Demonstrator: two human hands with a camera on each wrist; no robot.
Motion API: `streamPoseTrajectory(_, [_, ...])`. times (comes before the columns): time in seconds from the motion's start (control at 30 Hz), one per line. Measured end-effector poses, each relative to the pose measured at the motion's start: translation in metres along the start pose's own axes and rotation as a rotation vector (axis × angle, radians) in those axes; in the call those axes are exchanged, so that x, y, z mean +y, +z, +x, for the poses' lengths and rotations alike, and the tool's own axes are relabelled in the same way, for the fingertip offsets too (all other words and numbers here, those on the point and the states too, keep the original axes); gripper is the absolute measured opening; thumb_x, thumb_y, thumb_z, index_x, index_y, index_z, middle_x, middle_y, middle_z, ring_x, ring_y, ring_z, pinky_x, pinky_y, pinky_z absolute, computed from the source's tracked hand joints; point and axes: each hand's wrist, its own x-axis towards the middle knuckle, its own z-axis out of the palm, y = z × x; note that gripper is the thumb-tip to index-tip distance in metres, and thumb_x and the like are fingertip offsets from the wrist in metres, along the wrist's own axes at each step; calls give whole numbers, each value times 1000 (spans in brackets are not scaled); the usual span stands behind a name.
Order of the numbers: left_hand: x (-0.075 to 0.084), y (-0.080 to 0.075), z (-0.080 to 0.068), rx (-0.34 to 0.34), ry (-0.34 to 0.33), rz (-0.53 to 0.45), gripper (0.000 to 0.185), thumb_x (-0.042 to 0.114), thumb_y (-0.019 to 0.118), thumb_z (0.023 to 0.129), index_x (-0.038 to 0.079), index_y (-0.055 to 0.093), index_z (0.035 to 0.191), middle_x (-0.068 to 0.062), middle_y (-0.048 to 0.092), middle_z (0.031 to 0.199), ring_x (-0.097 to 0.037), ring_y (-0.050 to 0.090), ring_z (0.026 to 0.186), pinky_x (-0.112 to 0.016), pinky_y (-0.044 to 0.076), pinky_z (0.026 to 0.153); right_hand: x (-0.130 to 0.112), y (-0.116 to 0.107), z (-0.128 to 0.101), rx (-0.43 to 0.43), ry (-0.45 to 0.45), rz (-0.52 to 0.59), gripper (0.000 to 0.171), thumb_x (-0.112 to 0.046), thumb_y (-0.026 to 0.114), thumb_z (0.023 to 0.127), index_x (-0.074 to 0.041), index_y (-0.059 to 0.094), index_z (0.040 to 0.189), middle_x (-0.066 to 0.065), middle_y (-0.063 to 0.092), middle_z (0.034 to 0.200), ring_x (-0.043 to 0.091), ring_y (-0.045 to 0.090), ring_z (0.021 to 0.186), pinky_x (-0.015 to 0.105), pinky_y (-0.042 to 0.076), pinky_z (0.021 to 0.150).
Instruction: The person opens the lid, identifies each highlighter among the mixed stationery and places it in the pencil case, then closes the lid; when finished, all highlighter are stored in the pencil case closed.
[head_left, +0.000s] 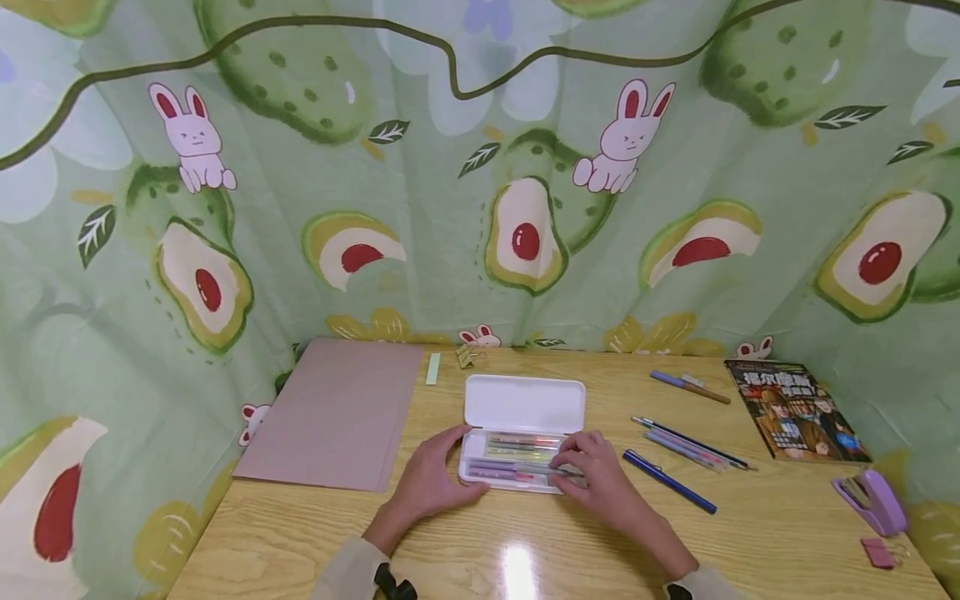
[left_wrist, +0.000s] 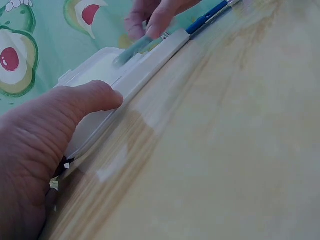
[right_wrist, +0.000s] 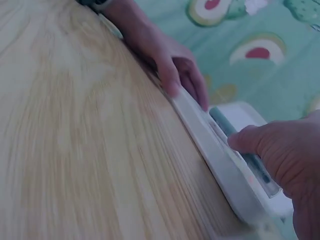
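A white pencil case [head_left: 524, 402] lies on the table with its lid raised, holding several pens, among them a purple one [head_left: 489, 473] near the front. My left hand [head_left: 433, 475] grips the case's left end, thumb along the front wall and fingers round the back side. Over the right part of the case, my right hand [head_left: 600, 479] pinches a grey-green pen [right_wrist: 223, 121] between thumb and fingers. In the left wrist view the same pen [left_wrist: 132, 52] slants over the case and looks blurred. Whether it touches the tray is unclear.
Right of the case lie a blue pen [head_left: 669, 481], several pencils and pens [head_left: 686, 446], a blue-brown pen [head_left: 690, 387], a book [head_left: 797, 412], a purple stapler [head_left: 877, 502] and a pink clip [head_left: 877, 552]. Mauve sheets [head_left: 337, 412] lie left. A binder clip [head_left: 466, 357] sits behind.
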Motion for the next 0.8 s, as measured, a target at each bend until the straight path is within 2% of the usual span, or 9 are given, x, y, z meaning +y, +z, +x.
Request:
streamPoseTrajectory(0.2, [-1, 4, 2, 15, 23, -17, 93, 66, 87, 72, 21, 57, 147, -1, 63, 144, -24, 59, 133, -47, 50, 108, -19, 28, 24, -31, -32, -36, 16, -19, 92, 79, -18, 77, 86, -3, 61, 98, 15, 47, 92, 41, 43, 81])
streamPoseTrajectory(0.37, [-1, 3, 2, 4, 20, -20, 94, 69, 85, 73, 21, 57, 148, -2, 63, 145, -25, 58, 134, -49, 49, 109, -26, 41, 32, -110, -17, -17, 12, -23, 88, 84, -17, 79, 89, -4, 62, 100, 16, 48, 94, 40, 43, 85])
streamPoseTrajectory(0.8, [0, -2, 0, -2, 10, -18, 96, 72, 84, 73, 21, 56, 150, -3, 61, 147, -27, 57, 135, -51, 48, 110, -34, 44, 32, -192, 65, 13, 8, -26, 85, 88, -20, 80, 91, -8, 59, 101, 15, 48, 100, 42, 42, 90])
